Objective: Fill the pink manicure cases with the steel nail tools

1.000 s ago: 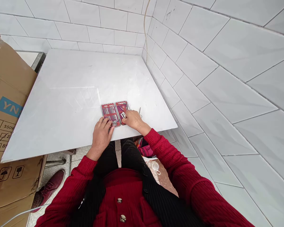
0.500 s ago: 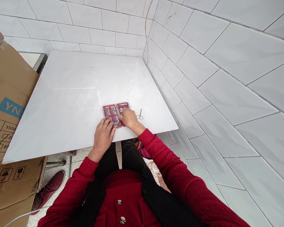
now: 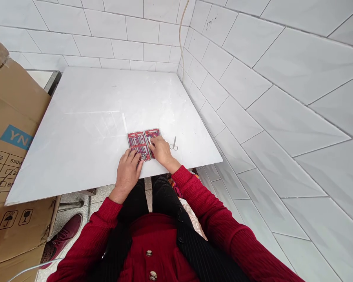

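An opened manicure set case (image 3: 137, 135) with a red lining lies near the table's front edge, several slim metal tools strapped in its left half. My left hand (image 3: 127, 169) rests at that half's lower left corner, fingers spread and lying on the case. Over the right half is my right hand (image 3: 162, 152), thumb and fingers pinched together. A small shiny metal piece shows at its fingertips; its kind is too small to tell, and the hand hides much of that half. Small scissors (image 3: 174, 144) lie on the table just right of my right hand.
The white table (image 3: 85, 90) meets tiled walls at the back and right. Tall cardboard boxes (image 3: 14, 102) stand along its left side. A thin cable (image 3: 180, 35) hangs in the corner. Below on the left is a dark red shoe (image 3: 65, 235).
My right hand has shifted slightly, its fingertips still over the case's right half. The left hand stays on the case. The view has tilted a little.
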Demonstrator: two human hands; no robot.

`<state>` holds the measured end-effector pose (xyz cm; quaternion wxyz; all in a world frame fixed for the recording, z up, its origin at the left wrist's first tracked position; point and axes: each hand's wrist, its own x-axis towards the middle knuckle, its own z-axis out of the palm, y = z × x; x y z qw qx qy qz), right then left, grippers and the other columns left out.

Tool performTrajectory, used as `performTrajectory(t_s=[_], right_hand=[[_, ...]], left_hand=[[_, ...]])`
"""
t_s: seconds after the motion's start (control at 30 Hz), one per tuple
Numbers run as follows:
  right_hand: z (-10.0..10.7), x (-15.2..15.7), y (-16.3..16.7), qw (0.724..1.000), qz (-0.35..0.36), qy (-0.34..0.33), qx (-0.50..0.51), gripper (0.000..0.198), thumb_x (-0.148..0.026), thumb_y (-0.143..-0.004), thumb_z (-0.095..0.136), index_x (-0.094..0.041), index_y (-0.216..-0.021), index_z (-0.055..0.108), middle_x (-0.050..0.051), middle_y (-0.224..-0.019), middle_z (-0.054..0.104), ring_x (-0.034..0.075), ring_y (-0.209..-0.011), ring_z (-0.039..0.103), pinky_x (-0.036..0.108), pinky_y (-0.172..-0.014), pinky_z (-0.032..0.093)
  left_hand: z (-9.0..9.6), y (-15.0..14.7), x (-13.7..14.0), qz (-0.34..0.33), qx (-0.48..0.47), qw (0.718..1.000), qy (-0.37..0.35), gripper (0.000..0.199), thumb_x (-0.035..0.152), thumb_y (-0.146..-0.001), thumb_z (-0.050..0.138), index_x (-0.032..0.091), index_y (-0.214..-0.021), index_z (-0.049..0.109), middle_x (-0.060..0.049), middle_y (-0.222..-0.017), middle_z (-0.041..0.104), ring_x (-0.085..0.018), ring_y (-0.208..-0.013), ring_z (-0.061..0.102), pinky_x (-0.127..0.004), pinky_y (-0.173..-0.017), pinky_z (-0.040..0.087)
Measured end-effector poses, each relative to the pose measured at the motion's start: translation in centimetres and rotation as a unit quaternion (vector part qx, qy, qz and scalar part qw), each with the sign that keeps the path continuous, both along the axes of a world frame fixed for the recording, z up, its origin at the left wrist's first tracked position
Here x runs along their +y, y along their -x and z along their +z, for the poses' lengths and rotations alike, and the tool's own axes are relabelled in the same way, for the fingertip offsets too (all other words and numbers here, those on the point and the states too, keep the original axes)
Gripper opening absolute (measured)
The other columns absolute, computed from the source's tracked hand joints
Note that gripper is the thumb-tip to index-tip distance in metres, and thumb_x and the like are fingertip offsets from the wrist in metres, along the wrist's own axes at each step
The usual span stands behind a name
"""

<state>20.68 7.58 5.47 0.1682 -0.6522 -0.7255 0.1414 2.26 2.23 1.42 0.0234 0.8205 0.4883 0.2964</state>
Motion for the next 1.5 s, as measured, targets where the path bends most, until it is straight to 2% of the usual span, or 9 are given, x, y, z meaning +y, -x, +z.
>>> performTrajectory(t_s=[0.3, 0.43, 0.67, 0.83, 0.9, 1.03, 1.13, 1.27, 1.5], right_hand=[[-0.7, 0.2, -1.8, 0.996, 0.054, 0.021, 0.06, 0.029, -0.011, -0.098, 0.055, -0.018, -0.121, 0.072, 0.009, -0.12, 0.065, 0.02, -0.108, 0.061, 0.03, -0.096, 0.047], [-0.5, 0.6, -2.3, 0.995, 0.076, 0.019, 0.067, 0.023, -0.013, -0.097, 0.059, -0.019, -0.114, 0.074, 0.006, -0.111, 0.067, 0.02, -0.105, 0.061, 0.029, -0.094, 0.047], [-1.0, 0.8, -1.7, 0.995, 0.055, 0.011, 0.077, 0.024, -0.02, -0.099, 0.061, -0.022, -0.119, 0.074, 0.005, -0.114, 0.066, 0.02, -0.102, 0.063, 0.029, -0.087, 0.049], [-1.1, 0.1, -3.1, 0.98, 0.03, -0.06, 0.189, 0.042, -0.022, -0.096, 0.065, -0.022, -0.138, 0.066, 0.006, -0.122, 0.066, 0.017, -0.094, 0.063, 0.03, -0.085, 0.051], [-0.6, -0.4, -5.0, 0.973, -0.014, -0.097, 0.211, 0.036, -0.026, -0.097, 0.062, -0.021, -0.133, 0.068, 0.006, -0.118, 0.067, 0.016, -0.082, 0.061, 0.029, -0.08, 0.051], [0.2, -1.6, -9.3, 0.982, -0.134, -0.043, 0.126, 0.015, -0.025, -0.096, 0.063, -0.019, -0.106, 0.073, 0.002, -0.093, 0.072, 0.016, -0.077, 0.063, 0.028, -0.075, 0.046], [0.4, -2.6, -10.7, 0.985, -0.164, 0.029, 0.048, 0.012, -0.03, -0.097, 0.066, -0.02, -0.096, 0.073, 0.002, -0.093, 0.076, 0.018, -0.085, 0.067, 0.027, -0.072, 0.043], [0.5, -2.9, -10.0, 0.984, -0.16, 0.075, -0.025, 0.018, -0.034, -0.099, 0.065, -0.021, -0.107, 0.074, 0.004, -0.102, 0.079, 0.021, -0.094, 0.07, 0.028, -0.074, 0.044], [1.9, -2.0, -9.0, 0.977, -0.136, 0.108, -0.122, 0.025, -0.02, -0.1, 0.056, -0.017, -0.117, 0.074, 0.011, -0.12, 0.077, 0.024, -0.11, 0.071, 0.03, -0.084, 0.047]], left_hand=[[-0.2, 0.0, 0.0, 0.003, -0.002, 1.0, 0.0, 0.035, 0.034, -0.105, 0.046, 0.015, -0.125, 0.068, -0.018, -0.135, 0.066, -0.039, -0.139, 0.051, -0.057, -0.112, 0.047], [-0.2, 0.0, 0.0, 0.005, 0.0, 1.0, 0.001, 0.035, 0.033, -0.105, 0.046, 0.014, -0.125, 0.068, -0.018, -0.135, 0.066, -0.039, -0.14, 0.05, -0.056, -0.111, 0.047], [0.0, -0.1, 0.1, -0.002, 0.001, 1.0, -0.007, 0.036, 0.035, -0.106, 0.044, 0.014, -0.125, 0.067, -0.019, -0.133, 0.066, -0.039, -0.139, 0.05, -0.057, -0.111, 0.047], [0.1, -0.1, 0.2, -0.003, -0.008, 1.0, -0.009, 0.034, 0.036, -0.106, 0.044, 0.018, -0.124, 0.066, -0.016, -0.132, 0.066, -0.038, -0.138, 0.05, -0.056, -0.11, 0.047], [0.2, -0.1, 0.2, -0.004, -0.008, 1.0, -0.011, 0.034, 0.036, -0.106, 0.043, 0.018, -0.124, 0.066, -0.016, -0.132, 0.066, -0.038, -0.138, 0.05, -0.056, -0.11, 0.047], [0.1, -0.1, 0.2, -0.009, -0.006, 1.0, -0.007, 0.035, 0.036, -0.106, 0.043, 0.015, -0.123, 0.066, -0.018, -0.131, 0.066, -0.038, -0.139, 0.05, -0.057, -0.11, 0.047], [0.0, -0.1, 0.3, -0.009, -0.009, 1.0, -0.004, 0.036, 0.037, -0.106, 0.043, 0.016, -0.123, 0.066, -0.018, -0.132, 0.066, -0.039, -0.139, 0.049, -0.057, -0.11, 0.047], [0.0, -0.1, 0.3, -0.008, -0.014, 1.0, 0.0, 0.036, 0.038, -0.106, 0.043, 0.016, -0.124, 0.066, -0.018, -0.132, 0.066, -0.039, -0.14, 0.049, -0.059, -0.11, 0.046], [0.1, -0.1, 0.2, -0.008, -0.023, 1.0, 0.015, 0.036, 0.037, -0.105, 0.043, 0.018, -0.126, 0.066, -0.017, -0.134, 0.066, -0.039, -0.141, 0.048, -0.059, -0.111, 0.046]])
